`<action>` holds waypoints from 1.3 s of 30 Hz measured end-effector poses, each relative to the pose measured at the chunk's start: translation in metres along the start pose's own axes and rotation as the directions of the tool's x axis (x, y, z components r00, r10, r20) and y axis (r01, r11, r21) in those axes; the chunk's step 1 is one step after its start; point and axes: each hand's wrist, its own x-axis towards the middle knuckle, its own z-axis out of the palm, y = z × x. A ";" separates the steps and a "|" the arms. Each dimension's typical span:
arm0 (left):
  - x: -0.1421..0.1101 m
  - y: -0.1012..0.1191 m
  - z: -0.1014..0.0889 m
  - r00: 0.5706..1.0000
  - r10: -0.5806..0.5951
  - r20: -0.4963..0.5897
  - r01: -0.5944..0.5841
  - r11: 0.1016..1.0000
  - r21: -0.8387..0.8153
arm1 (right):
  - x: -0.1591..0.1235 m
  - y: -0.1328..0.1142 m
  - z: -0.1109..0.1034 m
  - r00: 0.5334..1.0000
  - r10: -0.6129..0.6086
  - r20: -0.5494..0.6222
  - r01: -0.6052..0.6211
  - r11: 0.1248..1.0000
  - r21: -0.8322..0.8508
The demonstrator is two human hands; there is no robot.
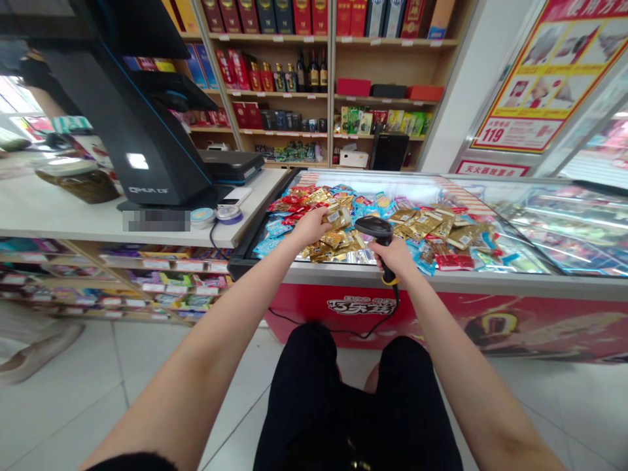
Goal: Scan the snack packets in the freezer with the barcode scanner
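My right hand (396,256) is wrapped round the grip of a black barcode scanner (375,227), whose head points left over the glass freezer top. A gold snack packet (338,218) is pinched in my left hand (312,227), with a pale label facing up. Beneath and around it lie more gold packets (333,245), red packets (299,203) and blue packets (267,244). To the right of the scanner, another heap of gold packets (426,224) is mixed with red and blue ones. The scanner's cable (366,335) loops down in front of the freezer.
A chest freezer (520,282) with a red front spans the right side. On the white counter (191,234) to the left stand a black checkout machine (142,150), a jar (81,178) and tape rolls (228,214). Shelves (275,95) of boxes and bottles line the back. Another person's shoe (42,350) shows at left.
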 end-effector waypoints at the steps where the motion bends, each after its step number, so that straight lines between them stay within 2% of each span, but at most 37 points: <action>1: 0.002 0.001 0.001 1.000 0.014 0.004 -0.014 0.999 -0.032 | 0.000 -0.001 -0.001 1.000 -0.007 -0.001 0.007 1.000 -0.006; 7: 0.004 0.005 0.008 0.993 0.023 0.116 -0.008 0.992 -0.128 | -0.003 -0.006 -0.002 0.999 -0.011 -0.040 0.008 0.999 -0.053; 12: -0.002 0.006 0.008 0.976 -0.119 0.181 0.129 0.991 -0.044 | -0.009 -0.009 -0.003 1.000 -0.024 -0.019 0.023 0.997 -0.074; 17: -0.001 0.010 0.004 0.969 -0.212 0.131 0.226 0.968 -0.110 | -0.010 -0.011 -0.004 0.999 -0.033 -0.019 0.031 0.996 -0.087; 24: 0.000 0.014 0.002 0.989 -0.147 -0.032 0.134 0.956 -0.261 | -0.006 -0.007 -0.007 0.999 -0.050 -0.019 0.047 0.991 -0.123; 32: 0.003 0.020 0.008 0.984 -0.177 -0.028 0.162 0.943 -0.292 | -0.012 -0.013 -0.013 0.998 -0.059 -0.036 0.053 0.986 -0.156; 39: 0.007 0.024 0.013 0.981 -0.191 -0.027 0.178 0.951 -0.252 | -0.010 -0.009 -0.017 0.998 -0.057 -0.038 0.052 0.990 -0.132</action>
